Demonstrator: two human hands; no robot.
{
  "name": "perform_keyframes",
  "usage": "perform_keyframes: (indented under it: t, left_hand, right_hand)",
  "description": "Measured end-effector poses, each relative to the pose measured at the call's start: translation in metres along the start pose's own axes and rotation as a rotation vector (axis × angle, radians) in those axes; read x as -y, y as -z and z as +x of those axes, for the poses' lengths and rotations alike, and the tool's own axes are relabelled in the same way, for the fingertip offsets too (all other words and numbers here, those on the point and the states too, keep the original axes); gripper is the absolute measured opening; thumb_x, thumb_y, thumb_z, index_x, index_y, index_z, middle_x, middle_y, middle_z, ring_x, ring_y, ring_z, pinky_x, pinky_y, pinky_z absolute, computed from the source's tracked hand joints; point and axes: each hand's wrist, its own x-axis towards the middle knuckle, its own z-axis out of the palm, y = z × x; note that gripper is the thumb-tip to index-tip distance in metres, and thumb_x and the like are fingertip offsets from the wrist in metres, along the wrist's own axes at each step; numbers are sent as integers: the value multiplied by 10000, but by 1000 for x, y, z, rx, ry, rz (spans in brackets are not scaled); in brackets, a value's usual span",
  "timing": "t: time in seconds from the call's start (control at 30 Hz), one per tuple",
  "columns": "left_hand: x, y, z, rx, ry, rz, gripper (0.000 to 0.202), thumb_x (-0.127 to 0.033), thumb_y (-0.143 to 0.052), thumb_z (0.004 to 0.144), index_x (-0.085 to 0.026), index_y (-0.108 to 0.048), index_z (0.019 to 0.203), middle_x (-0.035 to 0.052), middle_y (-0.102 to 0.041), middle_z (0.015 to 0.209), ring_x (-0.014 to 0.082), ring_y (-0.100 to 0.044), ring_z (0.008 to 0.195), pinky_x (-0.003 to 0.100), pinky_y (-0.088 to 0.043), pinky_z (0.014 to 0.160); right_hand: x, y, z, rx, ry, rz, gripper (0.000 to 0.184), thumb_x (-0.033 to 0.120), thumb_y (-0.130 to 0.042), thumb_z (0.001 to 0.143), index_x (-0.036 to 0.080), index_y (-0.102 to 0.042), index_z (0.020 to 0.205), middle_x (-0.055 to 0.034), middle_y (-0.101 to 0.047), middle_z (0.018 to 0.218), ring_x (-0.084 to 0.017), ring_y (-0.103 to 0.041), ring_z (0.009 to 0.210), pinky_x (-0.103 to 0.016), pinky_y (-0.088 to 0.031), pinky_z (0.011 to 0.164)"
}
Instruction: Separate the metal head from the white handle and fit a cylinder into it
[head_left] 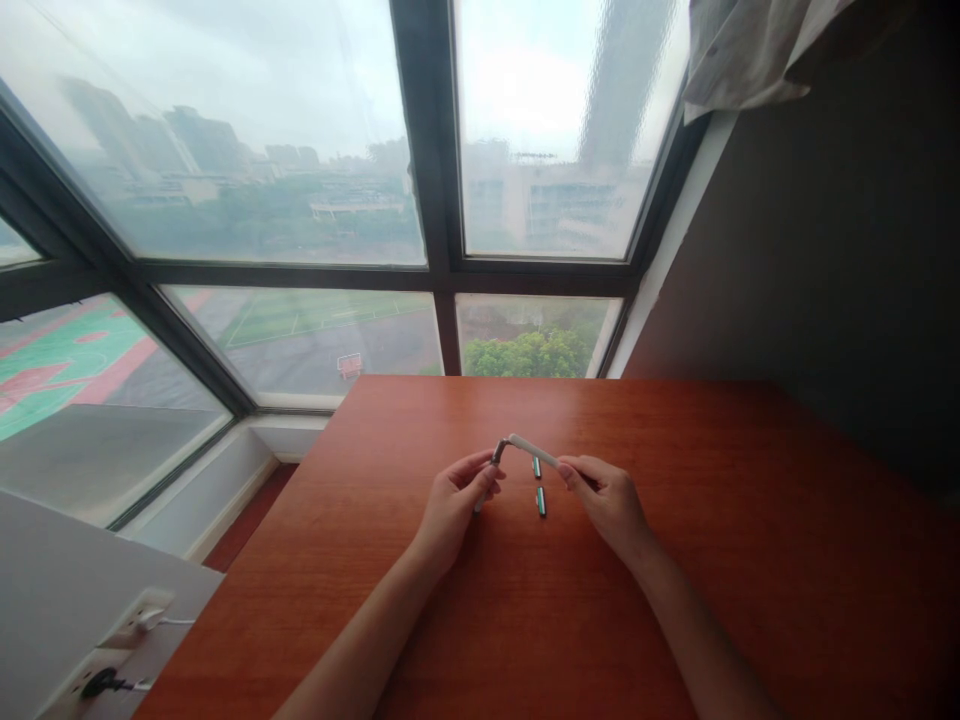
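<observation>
Above a reddish-brown wooden table (675,600), both my hands hold a slim white razor handle (531,449). My left hand (456,502) is closed around a white part with a grey metal neck near its top. My right hand (609,497) pinches the other end of the white handle between thumb and fingers. Two small green-and-grey razor cartridges lie on the table between my hands: one (536,467) just under the handle, the other (541,502) a little nearer to me.
A large window with dark frames (439,270) rises behind the table's far edge. A dark wall (825,250) stands to the right. At lower left sits a white power outlet (112,650) with plugs in it. Pale cloth (750,50) hangs at the upper right.
</observation>
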Motion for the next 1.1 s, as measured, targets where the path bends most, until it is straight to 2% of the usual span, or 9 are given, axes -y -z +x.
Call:
perform_keyframes:
  t: [0.2,0.4,0.87,1.1]
  left_hand:
    - [0,0,0,-1,12,-10,413,-345,-758,693,-145,-688,1048,79,-690,797,122,-556,639,237,-402,595]
    - [-1,-2,-1,-11,32,0,402,-338,-767,681,-153,-694,1030,73,-688,805,129,-562,655,239,-410,609]
    - [0,0,0,-9,26,-4,425,-354,-756,694,-140,-682,1054,82,-682,809,112,-554,642,218,-410,588]
    - [1,1,1,-4,24,15,446,-363,-764,678,-140,-681,1055,84,-690,813,122,-559,631,232,-413,579]
  right_hand:
    - [-4,1,0,-72,-48,-9,293,405,-542,871,168,-715,860,-23,-639,690,-160,-559,634,-240,-407,583]
    - [0,-1,0,-8,-9,-13,312,414,-520,883,171,-711,839,-19,-630,672,-153,-552,611,-237,-401,563]
    - [-2,0,0,-54,17,-33,300,411,-525,880,178,-712,862,-40,-665,722,-172,-580,643,-251,-426,582]
    - [-1,0,0,-23,12,-22,332,432,-515,880,168,-711,840,-37,-659,701,-169,-583,634,-249,-431,579]
